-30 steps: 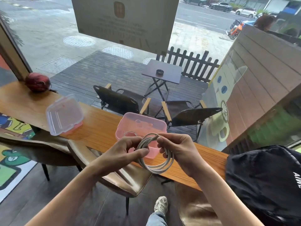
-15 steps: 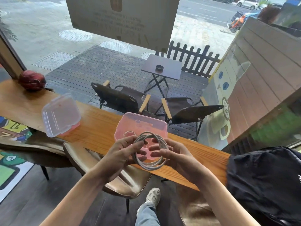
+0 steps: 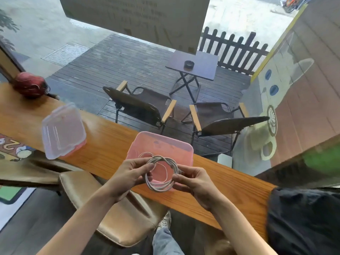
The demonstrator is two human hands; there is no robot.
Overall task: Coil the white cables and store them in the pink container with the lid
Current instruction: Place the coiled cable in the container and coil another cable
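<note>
A coiled white cable (image 3: pixel 161 187) is held between both hands, right over the open pink container (image 3: pixel 160 144) on the wooden counter. My left hand (image 3: pixel 127 176) pinches the coil's left side. My right hand (image 3: pixel 193 179) grips its right side. A thinner white cable (image 3: pixel 147 155) lies coiled inside the container. A clear lid (image 3: pixel 62 131) rests on a second pink container at the counter's left.
The narrow wooden counter (image 3: pixel 230 196) runs along a window. A red ball-like object (image 3: pixel 30 84) sits at its far left, a black bag (image 3: pixel 303 218) at its right end. A tan stool (image 3: pixel 114 214) stands under the counter near my knee.
Both hands have carried the coil forward from in front of the counter's edge to over the open pink container, and the view has tilted down.
</note>
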